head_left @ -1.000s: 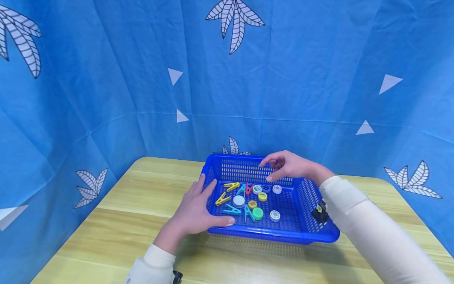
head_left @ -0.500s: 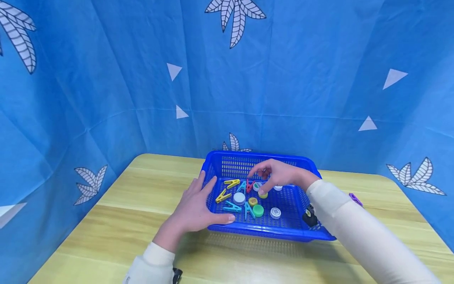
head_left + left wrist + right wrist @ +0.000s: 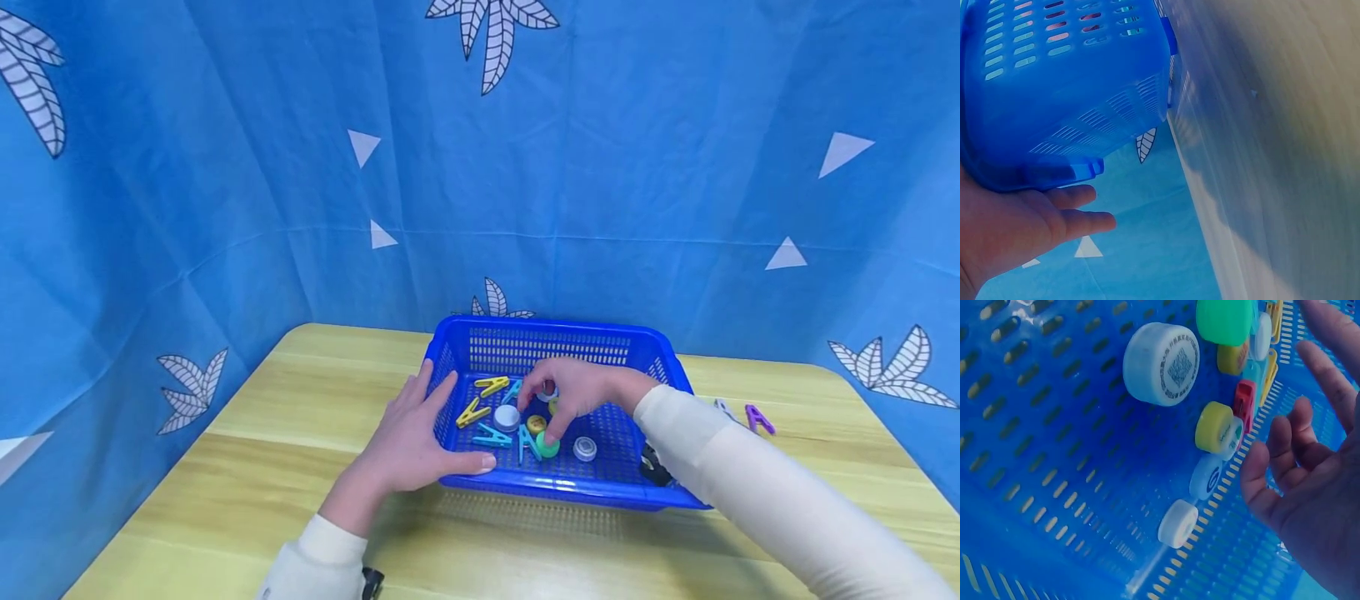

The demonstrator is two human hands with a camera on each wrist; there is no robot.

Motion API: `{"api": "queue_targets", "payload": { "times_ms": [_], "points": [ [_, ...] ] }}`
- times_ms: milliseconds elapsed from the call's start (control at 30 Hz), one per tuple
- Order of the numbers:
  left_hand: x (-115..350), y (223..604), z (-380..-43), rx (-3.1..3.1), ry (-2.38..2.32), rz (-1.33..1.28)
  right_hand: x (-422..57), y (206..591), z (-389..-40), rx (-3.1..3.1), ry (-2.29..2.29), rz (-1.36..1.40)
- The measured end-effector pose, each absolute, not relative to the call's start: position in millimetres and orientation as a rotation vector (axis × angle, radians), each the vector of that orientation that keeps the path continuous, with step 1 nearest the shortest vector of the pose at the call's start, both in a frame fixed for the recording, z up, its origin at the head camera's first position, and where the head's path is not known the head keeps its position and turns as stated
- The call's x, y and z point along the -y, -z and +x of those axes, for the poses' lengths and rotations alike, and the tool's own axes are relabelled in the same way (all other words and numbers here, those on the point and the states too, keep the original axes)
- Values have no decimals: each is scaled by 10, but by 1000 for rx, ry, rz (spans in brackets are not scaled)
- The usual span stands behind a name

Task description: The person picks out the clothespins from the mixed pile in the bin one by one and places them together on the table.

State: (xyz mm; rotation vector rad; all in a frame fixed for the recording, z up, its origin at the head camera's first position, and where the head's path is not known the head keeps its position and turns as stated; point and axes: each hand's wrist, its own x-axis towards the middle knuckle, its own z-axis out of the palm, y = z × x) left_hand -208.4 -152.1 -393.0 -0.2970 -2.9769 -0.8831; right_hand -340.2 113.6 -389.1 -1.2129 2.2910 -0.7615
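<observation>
A blue plastic basket (image 3: 555, 493) stands on the table with bottle caps and clothespins in it. My left hand (image 3: 408, 442) rests at its near left corner, fingers spread along the left side and thumb over the front rim; the left wrist view shows two straight fingers outside the wall. My right hand (image 3: 573, 392) is inside the basket, fingers bent loosely, thumb overlapping a green cap (image 3: 547, 447). In the right wrist view nothing lies in its palm, and a red clothespin (image 3: 1245, 403) is on the basket floor. A white cap (image 3: 585, 449) sits right of the green one.
Yellow clothespins (image 3: 472, 412) and light blue clothespins (image 3: 492, 436) lie at the basket's left, near a larger white cap (image 3: 506, 418). Right of the basket, a purple clothespin (image 3: 760, 419) and a pale clothespin (image 3: 723, 408) lie on the wooden table (image 3: 300, 400). A blue patterned curtain (image 3: 465, 183) hangs behind.
My right hand has moved down and nearer, from above the back of the basket to the green cap. The left hand stays at the corner. Clothespins on the right have come into view.
</observation>
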Motion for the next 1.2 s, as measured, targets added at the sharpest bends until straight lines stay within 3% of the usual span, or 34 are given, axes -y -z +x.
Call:
{"api": "queue_targets", "payload": {
  "times_ms": [267,500,1200],
  "points": [
    [1577,3963,-2024,2976,914,-276,-1028,4003,-3354,-2339,595,-1162],
    [1580,3969,-2014,2973,896,-283,-981,4076,-3360,-2378,516,-1305],
    [1505,3901,-2039,2967,873,-294,-993,4040,-3298,-2478,346,-1379]
  ]
}}
